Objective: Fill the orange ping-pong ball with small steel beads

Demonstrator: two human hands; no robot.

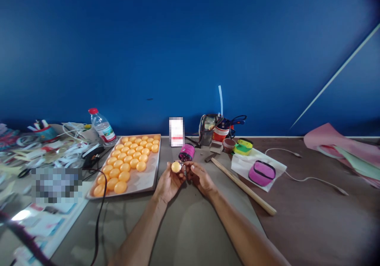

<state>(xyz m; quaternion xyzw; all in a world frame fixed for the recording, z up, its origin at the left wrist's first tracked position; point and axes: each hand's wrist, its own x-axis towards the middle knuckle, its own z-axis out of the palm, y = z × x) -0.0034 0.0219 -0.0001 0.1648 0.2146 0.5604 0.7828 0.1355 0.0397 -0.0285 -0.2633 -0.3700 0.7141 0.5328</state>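
A small round piece with a pale yellow face and a shiny silvery edge (176,167) is held in the fingers of my left hand (169,183), face towards me. From the other side my right hand (202,179) meets it, thumb and fingers drawn together at the silvery edge; what those fingertips grip is too small to make out. Just beyond both hands lies a magenta and black fabric pouch (187,152). To the left, a shallow white tray (145,181) carries rows of shiny orange balls or domes (124,167).
A hammer (243,187) lies right of my hands. Farther right are a purple case (261,173) on white paper, a yellow-green case (243,146) and a white cable (317,181). A water bottle (102,127) and clutter stand left; a black cord (101,218) crosses the mat.
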